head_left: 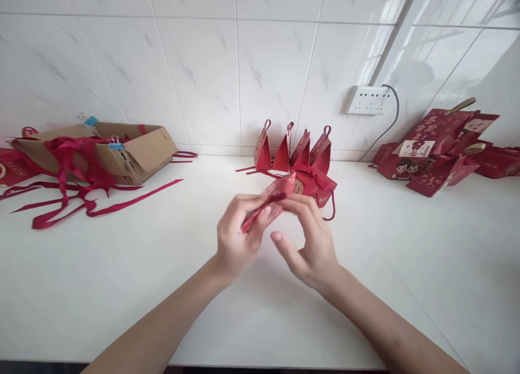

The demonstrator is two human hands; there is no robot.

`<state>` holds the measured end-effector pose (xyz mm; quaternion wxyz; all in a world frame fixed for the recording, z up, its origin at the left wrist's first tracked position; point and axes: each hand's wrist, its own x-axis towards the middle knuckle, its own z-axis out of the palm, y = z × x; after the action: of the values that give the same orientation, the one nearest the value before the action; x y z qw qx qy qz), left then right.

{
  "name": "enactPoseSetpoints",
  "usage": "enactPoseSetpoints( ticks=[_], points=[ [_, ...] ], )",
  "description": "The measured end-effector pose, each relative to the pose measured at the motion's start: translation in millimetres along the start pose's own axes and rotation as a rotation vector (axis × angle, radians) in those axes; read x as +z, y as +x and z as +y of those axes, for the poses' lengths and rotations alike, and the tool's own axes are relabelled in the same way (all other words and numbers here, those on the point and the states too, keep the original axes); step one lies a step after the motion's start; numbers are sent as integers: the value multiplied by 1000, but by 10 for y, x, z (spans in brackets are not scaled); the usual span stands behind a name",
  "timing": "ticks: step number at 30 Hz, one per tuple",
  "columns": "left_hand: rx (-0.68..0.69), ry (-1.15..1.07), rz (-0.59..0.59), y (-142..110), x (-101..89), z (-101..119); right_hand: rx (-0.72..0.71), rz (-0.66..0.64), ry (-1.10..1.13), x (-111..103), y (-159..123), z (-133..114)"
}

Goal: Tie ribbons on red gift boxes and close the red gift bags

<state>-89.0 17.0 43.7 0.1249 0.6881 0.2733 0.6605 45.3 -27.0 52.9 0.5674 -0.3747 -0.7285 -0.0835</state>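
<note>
My left hand (240,236) is closed round a small red gift box (278,189), pinching it between thumb and fingers above the table. At the box's upper edge, by my fingertips, is a dark red ribbon (279,197), slightly blurred. The fingertips of my right hand (311,241) touch this ribbon, while its thumb stands well apart from the fingers. Just behind the hands lies a red box with a ribbon bow (319,181) and a cord handle. Several pointed red boxes with ribbon loops (300,154) stand upright in a row by the wall.
On the left, red ribbons (87,198) hang out of a cardboard box (150,152) with blue binder clips (116,144) and trail over the white table (122,276). More red gift boxes (430,152) are piled at the right. A power socket (368,100) with a cable is on the tiled wall.
</note>
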Motion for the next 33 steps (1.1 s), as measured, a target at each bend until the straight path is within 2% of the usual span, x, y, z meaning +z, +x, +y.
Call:
enactPoseSetpoints(
  ticks=[2,4,6,10,15,16,17,20,21,22,23,26,28,30,33],
  points=[
    [130,-10,-123,-28,10,-56,133,-68,111,65,-50,-24],
    [223,-20,-281,-47,18,-103,297,-57,235,115,-79,-30],
    [270,-23,-380,-48,20,-136,426,-15,342,136,-80,-20],
    [321,-2,-433,-16,-4,-166,509,50,447,110,-34,11],
    [280,10,-488,0,-36,-164,563,127,270,35,20,118],
    [263,-20,-459,7,-38,-156,568,139,234,15,34,145],
    [247,-54,-385,19,-40,-145,564,149,208,-5,50,169],
    [168,-96,-20,98,-58,-96,506,163,165,-60,96,196],
    [113,-103,50,136,-69,-73,484,161,159,-72,106,191],
    [39,-123,59,175,-81,-48,461,148,160,-80,112,180],
    [-53,-157,14,212,-93,-20,438,125,167,-83,114,166],
    [-346,-261,-263,278,-116,67,371,38,196,-75,98,127],
    [-444,-248,-386,281,-116,116,278,16,167,-61,81,118],
    [-447,-201,-402,264,-110,150,146,16,99,-48,69,125],
    [-402,-139,-358,232,-105,174,-28,36,-5,-31,56,153]
  ],
)
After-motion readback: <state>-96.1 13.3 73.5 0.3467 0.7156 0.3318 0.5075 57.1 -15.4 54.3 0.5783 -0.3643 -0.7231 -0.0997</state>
